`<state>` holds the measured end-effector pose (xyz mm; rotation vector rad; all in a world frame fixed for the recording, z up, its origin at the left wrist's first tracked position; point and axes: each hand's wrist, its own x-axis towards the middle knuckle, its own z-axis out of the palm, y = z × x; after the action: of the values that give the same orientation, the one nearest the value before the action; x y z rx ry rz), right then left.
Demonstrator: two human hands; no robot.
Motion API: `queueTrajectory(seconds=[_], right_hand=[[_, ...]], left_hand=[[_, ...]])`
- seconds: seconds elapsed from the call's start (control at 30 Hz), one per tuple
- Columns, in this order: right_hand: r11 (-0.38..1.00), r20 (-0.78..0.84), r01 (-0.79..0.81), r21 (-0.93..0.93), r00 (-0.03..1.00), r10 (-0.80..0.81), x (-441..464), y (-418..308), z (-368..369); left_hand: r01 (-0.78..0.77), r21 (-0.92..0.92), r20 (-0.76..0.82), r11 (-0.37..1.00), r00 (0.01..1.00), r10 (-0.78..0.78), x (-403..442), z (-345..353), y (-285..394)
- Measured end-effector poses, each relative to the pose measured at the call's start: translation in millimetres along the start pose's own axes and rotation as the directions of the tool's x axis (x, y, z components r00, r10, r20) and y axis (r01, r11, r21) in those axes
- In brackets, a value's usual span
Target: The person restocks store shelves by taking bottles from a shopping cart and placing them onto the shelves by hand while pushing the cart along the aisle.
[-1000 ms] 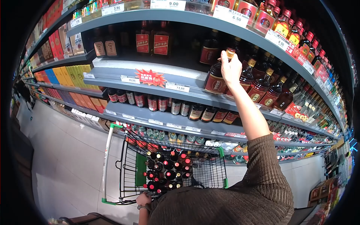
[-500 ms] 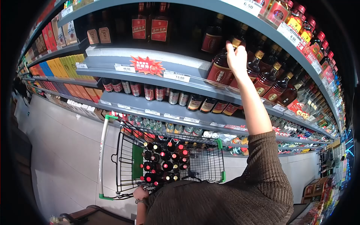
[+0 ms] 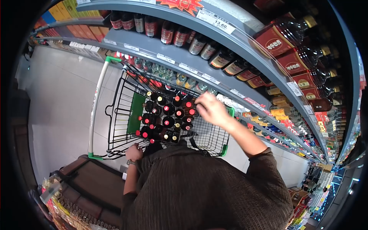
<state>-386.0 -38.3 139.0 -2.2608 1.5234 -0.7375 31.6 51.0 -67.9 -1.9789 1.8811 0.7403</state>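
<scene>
My right hand (image 3: 210, 109) is above the shopping cart, beside the red-capped bottles at the right of the group. Its fingers are loosely bent, with a gap between them and the thumb, and no bottle shows in it. Several dark bottles (image 3: 168, 122) with red and gold caps stand close together in the wire shopping cart (image 3: 134, 86). My left hand (image 3: 134, 152), with a bracelet at the wrist, is closed at the cart's near rim; its fingertips are partly hidden.
Shelves of bottles run along the far side. Large red-labelled bottles (image 3: 278, 40) fill the upper right shelf, and smaller bottles (image 3: 166, 32) line the one below. A brown display box (image 3: 94, 188) stands at the lower left. Tiled floor (image 3: 57, 99) lies left of the cart.
My right hand has left the red-labelled bottle on the shelf and come down over the cart. That bottle remains on the shelf. My view has tilted downward; the left hand stays at the rim.
</scene>
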Motion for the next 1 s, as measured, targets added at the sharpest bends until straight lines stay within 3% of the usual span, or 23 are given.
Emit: queueTrajectory(seconds=[0.03,0.1,0.17,0.2,0.27,0.47,0.73,0.8,1.0], right_hand=[[0.982,0.241,-0.188,0.015,0.954,0.179,-20,15,31],[0.941,0.505,-0.334,-0.05,0.805,0.312,-66,51,98],[0.868,0.698,-0.459,-0.188,0.56,0.447,-98,73,147],[0.872,0.734,-0.457,-0.178,0.528,0.427,-112,86,169],[0.82,0.725,-0.539,-0.195,0.484,0.491,-125,95,197],[0.787,0.774,-0.524,-0.324,0.332,0.539,-143,123,266],[0.771,0.818,-0.54,-0.338,0.237,0.525,-151,145,305],[0.79,0.814,-0.535,-0.299,0.289,0.504,-159,153,314],[0.818,0.859,-0.493,-0.298,0.235,0.455,-150,141,299]], left_hand=[[-0.015,-0.038,-0.08,0.999,0.997,0.012,3,14,-7],[0.047,-0.011,0.022,0.999,0.999,-0.046,2,5,0],[0.076,0.011,0.1,0.997,0.992,-0.077,8,5,-1],[0.073,0.011,0.098,0.997,0.992,-0.074,9,6,-2],[0.066,0.007,0.089,0.998,0.994,-0.067,10,7,-2],[0.094,0.049,0.099,0.994,0.99,-0.098,13,9,-2],[0.106,0.047,0.136,0.993,0.984,-0.112,15,10,-4],[0.112,0.045,0.144,0.993,0.983,-0.117,14,7,-1],[0.134,0.074,0.184,0.988,0.972,-0.145,11,4,0]])
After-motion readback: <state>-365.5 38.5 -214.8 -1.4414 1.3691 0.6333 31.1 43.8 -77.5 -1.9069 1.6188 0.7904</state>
